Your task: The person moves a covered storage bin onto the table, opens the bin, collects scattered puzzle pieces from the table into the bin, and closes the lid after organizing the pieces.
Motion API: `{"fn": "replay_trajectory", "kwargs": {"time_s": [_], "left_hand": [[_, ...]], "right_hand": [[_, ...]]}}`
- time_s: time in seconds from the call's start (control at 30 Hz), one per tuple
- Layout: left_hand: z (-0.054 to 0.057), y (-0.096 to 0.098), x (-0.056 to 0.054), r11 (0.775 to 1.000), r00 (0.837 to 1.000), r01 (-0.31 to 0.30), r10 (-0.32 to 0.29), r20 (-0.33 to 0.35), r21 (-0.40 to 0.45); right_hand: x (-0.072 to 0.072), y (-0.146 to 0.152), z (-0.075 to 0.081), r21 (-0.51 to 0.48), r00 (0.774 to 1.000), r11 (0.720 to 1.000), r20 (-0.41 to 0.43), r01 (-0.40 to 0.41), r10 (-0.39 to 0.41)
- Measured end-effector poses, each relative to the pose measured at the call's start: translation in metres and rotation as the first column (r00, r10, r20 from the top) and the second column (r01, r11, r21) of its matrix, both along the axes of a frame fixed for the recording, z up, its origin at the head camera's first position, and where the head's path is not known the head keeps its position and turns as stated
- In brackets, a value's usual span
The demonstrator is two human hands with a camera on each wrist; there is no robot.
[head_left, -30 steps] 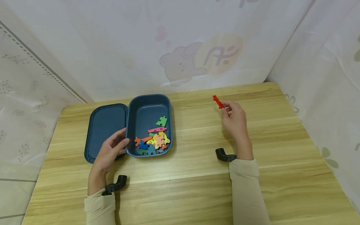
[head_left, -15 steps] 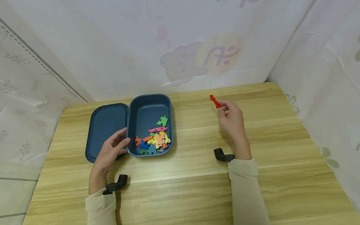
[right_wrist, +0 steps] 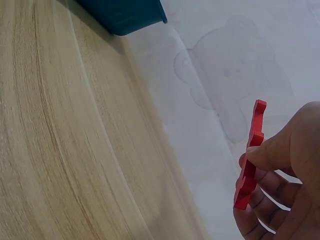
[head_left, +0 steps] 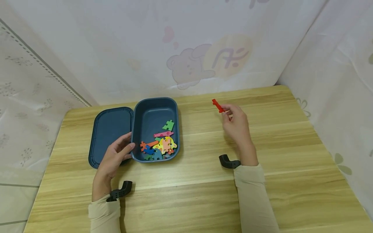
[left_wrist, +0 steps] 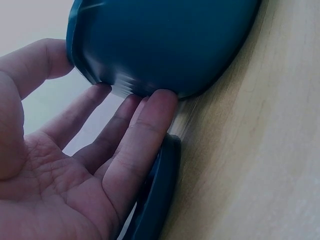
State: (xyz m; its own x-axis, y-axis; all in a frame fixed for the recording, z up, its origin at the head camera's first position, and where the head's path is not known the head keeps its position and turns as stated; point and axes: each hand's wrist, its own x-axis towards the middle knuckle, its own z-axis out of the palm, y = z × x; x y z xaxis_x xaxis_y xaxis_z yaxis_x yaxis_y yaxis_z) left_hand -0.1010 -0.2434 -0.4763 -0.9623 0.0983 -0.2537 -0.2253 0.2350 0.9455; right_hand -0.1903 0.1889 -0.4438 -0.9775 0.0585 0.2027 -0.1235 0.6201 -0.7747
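In the head view, my left hand (head_left: 112, 158) holds the near left side of a dark blue plastic box (head_left: 150, 116). Its thumb is at the rim, and the fingertips meet the outer wall (left_wrist: 165, 50) in the left wrist view. Well to the right of the box, my right hand (head_left: 237, 126) pinches a red puzzle piece (head_left: 218, 105) above the table. The right wrist view shows this thin, knobbed piece (right_wrist: 257, 125) edge-on between thumb and fingers. Inside the box lie several colourful pieces, among them a green puzzle piece (head_left: 168, 125) and a pink one (head_left: 163, 134).
A dark blue lid (head_left: 112, 129) lies flat on the wooden table (head_left: 180, 200), left of the box and partly behind my left hand. A printed curtain (head_left: 131, 48) hangs along the table's back edge. Each wrist wears a black camera mount (head_left: 228, 161).
My right hand has moved a little to the left, carrying the red puzzle piece toward the box. The left hand and the box hold almost the same position.
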Motion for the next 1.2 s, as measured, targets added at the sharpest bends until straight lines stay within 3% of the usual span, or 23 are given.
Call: {"fn": "replay_trajectory", "kwargs": {"time_s": [1.2], "left_hand": [[0.000,0.001,0.000,1.000,1.000,-0.003,0.003,0.002,0.008]], "right_hand": [[0.003,-0.018,0.010,-0.031,0.997,0.997,-0.007,-0.076,0.076]]}}
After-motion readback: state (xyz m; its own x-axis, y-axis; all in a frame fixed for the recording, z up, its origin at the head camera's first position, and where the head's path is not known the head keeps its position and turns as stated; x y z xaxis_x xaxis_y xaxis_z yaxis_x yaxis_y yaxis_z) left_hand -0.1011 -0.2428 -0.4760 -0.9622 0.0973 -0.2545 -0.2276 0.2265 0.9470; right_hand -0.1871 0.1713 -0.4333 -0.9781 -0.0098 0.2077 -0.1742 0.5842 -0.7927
